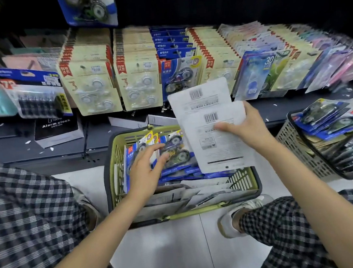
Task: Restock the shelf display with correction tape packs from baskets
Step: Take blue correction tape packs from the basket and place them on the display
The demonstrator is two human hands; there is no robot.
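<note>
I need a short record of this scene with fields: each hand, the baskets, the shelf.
left hand: reaches into the green plastic basket, fingers on blue correction tape packs
right hand: grip on white-backed packs, barcodes facing the camera
second basket: grey plastic basket at right, holding more packs
shelf: rows of beige three-piece packs

A black box (56, 127) reads "Alarm clock"; cream packs (98, 87) show "3".

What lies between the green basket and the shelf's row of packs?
Head view: white boxes, and the two packs in the right hand.
</note>
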